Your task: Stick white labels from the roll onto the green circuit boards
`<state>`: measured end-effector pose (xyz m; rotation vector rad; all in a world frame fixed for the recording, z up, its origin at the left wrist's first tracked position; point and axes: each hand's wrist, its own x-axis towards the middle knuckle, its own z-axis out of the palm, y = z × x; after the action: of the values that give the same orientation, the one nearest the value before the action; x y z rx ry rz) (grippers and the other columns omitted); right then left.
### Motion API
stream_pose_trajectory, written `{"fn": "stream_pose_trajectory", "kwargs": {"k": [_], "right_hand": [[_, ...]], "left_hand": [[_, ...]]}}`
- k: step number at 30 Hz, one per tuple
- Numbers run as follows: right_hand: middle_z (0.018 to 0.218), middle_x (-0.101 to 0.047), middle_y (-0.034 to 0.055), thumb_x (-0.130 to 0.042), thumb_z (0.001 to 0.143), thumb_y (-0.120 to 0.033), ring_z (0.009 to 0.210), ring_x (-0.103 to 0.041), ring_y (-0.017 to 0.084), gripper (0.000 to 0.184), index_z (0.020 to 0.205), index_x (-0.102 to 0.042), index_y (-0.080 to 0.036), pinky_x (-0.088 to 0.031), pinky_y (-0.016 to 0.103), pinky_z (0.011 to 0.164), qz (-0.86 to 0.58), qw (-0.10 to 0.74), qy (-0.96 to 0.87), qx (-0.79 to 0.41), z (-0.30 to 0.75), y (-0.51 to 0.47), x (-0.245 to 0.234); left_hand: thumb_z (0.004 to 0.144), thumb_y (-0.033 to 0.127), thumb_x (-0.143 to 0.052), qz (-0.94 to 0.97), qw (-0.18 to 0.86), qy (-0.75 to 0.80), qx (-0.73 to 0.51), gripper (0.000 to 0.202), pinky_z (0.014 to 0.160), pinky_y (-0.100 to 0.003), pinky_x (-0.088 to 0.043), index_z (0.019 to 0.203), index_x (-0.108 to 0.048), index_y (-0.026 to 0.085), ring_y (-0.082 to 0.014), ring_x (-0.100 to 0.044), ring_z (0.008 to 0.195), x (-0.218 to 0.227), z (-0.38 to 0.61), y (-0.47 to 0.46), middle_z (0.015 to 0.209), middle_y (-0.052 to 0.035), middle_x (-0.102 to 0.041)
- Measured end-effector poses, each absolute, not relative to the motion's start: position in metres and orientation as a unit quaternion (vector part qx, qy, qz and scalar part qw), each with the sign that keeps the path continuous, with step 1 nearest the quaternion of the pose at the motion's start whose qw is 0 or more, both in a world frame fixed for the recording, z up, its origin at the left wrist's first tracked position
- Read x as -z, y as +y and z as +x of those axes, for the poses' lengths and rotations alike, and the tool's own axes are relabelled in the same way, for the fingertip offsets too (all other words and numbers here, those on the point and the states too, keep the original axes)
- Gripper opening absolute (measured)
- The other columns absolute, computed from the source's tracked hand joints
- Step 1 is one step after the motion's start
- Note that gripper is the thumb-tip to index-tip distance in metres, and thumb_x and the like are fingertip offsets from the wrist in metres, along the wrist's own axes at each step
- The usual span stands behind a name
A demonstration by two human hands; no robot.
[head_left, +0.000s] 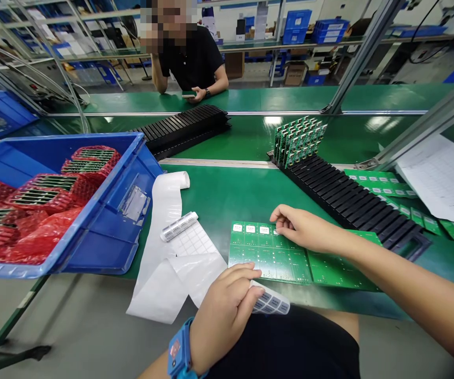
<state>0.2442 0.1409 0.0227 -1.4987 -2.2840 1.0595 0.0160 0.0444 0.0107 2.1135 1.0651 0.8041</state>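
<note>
My left hand [222, 316] grips a short strip of small labels [270, 299] at the near edge of a green circuit board panel [270, 258]. My right hand [301, 226] rests over the panel, its fingertips closed on a small white label [276, 231] at the end of a row of white labels [250, 229]. The hand hides part of the panel's far edge. To the left, a long white backing strip [163, 247] trails from a small roll of labels [178, 223] across the green bench [211, 195].
A blue crate [64, 205] of boards in red bags stands at the left. A black slotted rack [349, 200] runs along the right, with green boards [298, 139] standing at its far end. Loose boards and white paper [443, 176] lie right. A seated person [187, 58] faces me across the bench.
</note>
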Motion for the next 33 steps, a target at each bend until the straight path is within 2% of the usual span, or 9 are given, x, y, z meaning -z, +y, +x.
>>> {"fn": "stream_pose_trajectory", "kwargs": {"k": [5, 7, 10, 13, 18, 23, 26, 30, 33], "right_hand": [[0.113, -0.052, 0.0108, -0.046, 0.084, -0.018, 0.104, -0.049, 0.025, 0.009, 0.090, -0.053, -0.019, -0.040, 0.041, 0.084, -0.489, 0.205, -0.832, -0.162, 0.237, 0.107, -0.033], [0.116, -0.051, 0.0093, -0.051, 0.085, -0.024, 0.106, -0.049, 0.023, 0.012, 0.096, -0.052, -0.021, -0.041, 0.038, 0.086, -0.478, 0.243, -0.816, -0.218, 0.229, 0.091, -0.042], [0.093, -0.058, 0.0022, -0.062, 0.078, -0.033, 0.086, -0.055, 0.017, 0.020, 0.094, -0.054, -0.024, -0.045, 0.030, 0.076, -0.453, 0.220, -0.773, -0.386, 0.212, 0.073, -0.050], [0.078, -0.058, -0.0013, -0.061, 0.079, -0.030, 0.075, -0.055, 0.013, 0.009, 0.079, -0.058, -0.023, -0.044, 0.026, 0.068, -0.470, 0.218, -0.729, -0.447, 0.197, 0.066, -0.050], [0.075, -0.060, -0.0005, -0.054, 0.084, -0.028, 0.072, -0.056, 0.013, 0.014, 0.073, -0.062, -0.022, -0.042, 0.025, 0.064, -0.467, 0.232, -0.727, -0.447, 0.190, 0.067, -0.048], [0.078, -0.062, 0.0003, -0.048, 0.088, -0.031, 0.072, -0.058, 0.014, 0.017, 0.094, -0.064, -0.028, -0.044, 0.027, 0.065, -0.446, 0.211, -0.752, -0.438, 0.194, 0.065, -0.049], [0.085, -0.063, -0.0004, -0.057, 0.083, -0.034, 0.077, -0.058, 0.015, 0.030, 0.112, -0.055, -0.030, -0.045, 0.028, 0.071, -0.467, 0.212, -0.732, -0.449, 0.198, 0.067, -0.048], [0.080, -0.057, 0.0000, -0.056, 0.084, -0.031, 0.074, -0.055, 0.013, 0.008, 0.087, -0.060, -0.024, -0.044, 0.026, 0.067, -0.462, 0.237, -0.742, -0.425, 0.200, 0.067, -0.049], [0.079, -0.056, 0.0000, -0.050, 0.087, -0.024, 0.075, -0.054, 0.012, 0.015, 0.075, -0.060, -0.022, -0.042, 0.025, 0.067, -0.437, 0.251, -0.751, -0.426, 0.201, 0.066, -0.053]], "left_hand": [[0.091, 0.019, -0.041, 0.740, 0.359, 0.460, -0.334, 0.023, 0.083, -0.025, -0.048, 0.084, -0.063, 0.017, -0.0144, -0.061, 0.092, -0.015, 0.014, 0.047, 0.091, -0.0043, -0.067], [0.093, 0.022, -0.038, 0.700, 0.345, 0.511, -0.359, 0.031, 0.065, -0.022, -0.046, 0.071, -0.059, 0.016, -0.0117, -0.059, 0.071, -0.016, 0.013, 0.048, 0.073, -0.0029, -0.062], [0.092, 0.026, -0.038, 0.671, 0.291, 0.553, -0.400, 0.038, 0.050, -0.022, -0.037, 0.058, -0.051, 0.016, -0.0093, -0.046, 0.051, -0.015, 0.011, 0.048, 0.055, 0.0005, -0.048], [0.092, 0.030, -0.038, 0.664, 0.294, 0.540, -0.425, 0.038, 0.053, -0.022, -0.039, 0.061, -0.055, 0.016, -0.0100, -0.048, 0.054, -0.013, 0.007, 0.048, 0.057, -0.0006, -0.051], [0.085, 0.037, -0.053, 0.660, 0.409, 0.469, -0.421, 0.025, 0.073, -0.027, -0.050, 0.097, -0.064, 0.018, -0.0175, -0.063, 0.081, -0.016, 0.000, 0.048, 0.091, -0.0069, -0.068], [0.083, 0.024, -0.056, 0.630, 0.369, 0.539, -0.420, 0.016, 0.061, -0.022, -0.049, 0.075, -0.069, 0.018, -0.0136, -0.063, 0.066, -0.018, 0.002, 0.047, 0.070, -0.0014, -0.069], [0.082, 0.026, -0.058, 0.618, 0.376, 0.554, -0.413, 0.017, 0.057, -0.021, -0.048, 0.073, -0.069, 0.018, -0.0131, -0.062, 0.061, -0.018, 0.003, 0.047, 0.066, -0.0008, -0.068], [0.080, 0.026, -0.059, 0.646, 0.349, 0.543, -0.408, 0.016, 0.056, -0.020, -0.046, 0.070, -0.068, 0.018, -0.0127, -0.061, 0.060, -0.018, 0.004, 0.049, 0.064, -0.0006, -0.067], [0.082, 0.029, -0.057, 0.658, 0.308, 0.566, -0.390, 0.026, 0.047, -0.019, -0.040, 0.060, -0.062, 0.016, -0.0100, -0.052, 0.049, -0.018, 0.007, 0.048, 0.051, 0.0015, -0.058]]}}
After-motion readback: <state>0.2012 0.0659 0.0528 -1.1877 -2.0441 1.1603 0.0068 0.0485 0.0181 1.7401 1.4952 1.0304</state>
